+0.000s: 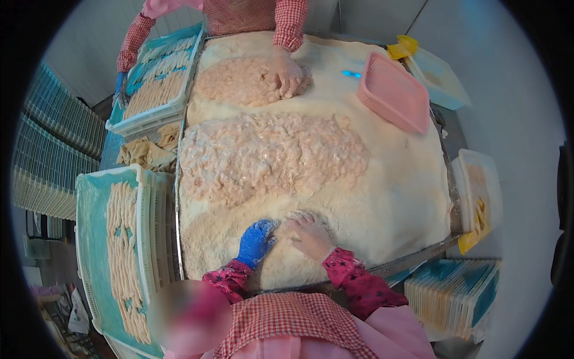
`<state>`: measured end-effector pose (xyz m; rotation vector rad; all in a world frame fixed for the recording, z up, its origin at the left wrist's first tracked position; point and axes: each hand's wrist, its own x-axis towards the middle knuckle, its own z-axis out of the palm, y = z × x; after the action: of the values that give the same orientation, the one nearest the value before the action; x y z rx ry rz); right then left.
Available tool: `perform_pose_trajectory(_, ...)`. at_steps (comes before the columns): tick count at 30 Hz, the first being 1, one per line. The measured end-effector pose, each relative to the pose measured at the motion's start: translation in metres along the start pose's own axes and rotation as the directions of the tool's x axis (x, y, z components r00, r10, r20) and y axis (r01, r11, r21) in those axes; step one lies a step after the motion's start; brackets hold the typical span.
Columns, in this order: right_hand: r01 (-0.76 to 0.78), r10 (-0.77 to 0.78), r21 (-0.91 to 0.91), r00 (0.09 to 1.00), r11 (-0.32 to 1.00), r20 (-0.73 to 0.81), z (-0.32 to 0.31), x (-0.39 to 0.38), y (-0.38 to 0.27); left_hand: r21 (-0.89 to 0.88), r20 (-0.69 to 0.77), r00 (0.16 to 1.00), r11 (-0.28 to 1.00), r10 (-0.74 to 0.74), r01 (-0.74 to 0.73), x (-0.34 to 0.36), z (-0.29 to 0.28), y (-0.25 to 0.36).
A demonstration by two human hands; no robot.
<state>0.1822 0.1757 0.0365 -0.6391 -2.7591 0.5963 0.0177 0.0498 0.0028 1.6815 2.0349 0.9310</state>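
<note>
Hands, left (256,243) and right (310,234), touch pale powder (209,239); plain pink basket (394,96) lies beyond.

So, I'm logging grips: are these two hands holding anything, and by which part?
Cannot tell: the left hand and right hand touch pale powder, hiding anything beneath.

I am losing the co-worker (248,15) at the top edge of the frame, which is cutting off the head. A round blur (190,317) is smearing out a patch at lower left of centre. The left hand (257,242), at lower centre, is hiding its fingertips from me — I am not telling whether they are gripping anything. The dark rim is swallowing part of a dark object (565,185) at far right, and the lower-left clutter (78,311) is showing too small to identify.
</note>
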Motion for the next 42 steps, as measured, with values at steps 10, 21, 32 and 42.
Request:
perform_pose_trajectory(10,0.155,-0.153,-0.003,0.976,0.988,0.155,0.021,0.01,-0.016,-0.177,0.145,0.924,0.91,-0.353,0.375,-0.014,0.003,-0.004)
perform_pose_trajectory(21,-0.019,0.039,0.193,0.994,0.981,-0.101,0.019,0.007,-0.019,-0.158,-0.028,0.98,0.969,-0.198,0.191,-0.025,-0.004,-0.014)
perform_pose_trajectory(32,-0.413,0.552,0.539,0.826,0.734,-0.118,-0.001,-0.001,0.006,-0.054,-0.014,0.995,0.993,-0.103,0.102,-0.025,-0.001,-0.023)
perform_pose_trajectory(42,-0.217,0.276,0.403,0.957,0.889,-0.093,-0.028,-0.008,0.002,-0.506,0.038,0.951,0.815,-0.306,0.282,0.001,0.021,-0.003)
